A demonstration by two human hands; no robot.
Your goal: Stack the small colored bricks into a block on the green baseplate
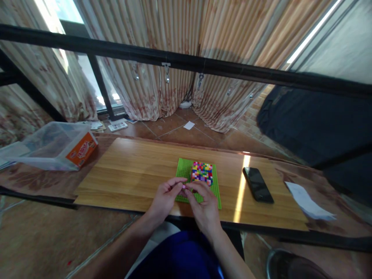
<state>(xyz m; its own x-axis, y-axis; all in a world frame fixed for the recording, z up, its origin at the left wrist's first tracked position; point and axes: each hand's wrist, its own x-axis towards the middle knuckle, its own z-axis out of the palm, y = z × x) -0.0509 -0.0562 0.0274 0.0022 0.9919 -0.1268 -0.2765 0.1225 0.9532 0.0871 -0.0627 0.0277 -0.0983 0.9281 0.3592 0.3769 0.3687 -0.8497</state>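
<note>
A green studded baseplate [183,169] lies on the wooden board, with a block of many-coloured toy bricks [202,170] standing on its upper right part. Over the plate's lower left area, my left hand [166,197] and my right hand [205,203] meet fingertip to fingertip. A small pink brick [184,186] shows between them, pinched by the left thumb and finger. The right thumb and forefinger are closed against the same pink brick from the other side. My hands cover the front of the coloured block and part of the plate.
The wooden board [139,166] holds a black phone [258,185] at the right. Beyond it lies white paper [308,201]. A clear plastic bin [55,139] with an orange label stands left. A dark metal bar [180,64] crosses in front of the curtains [174,31].
</note>
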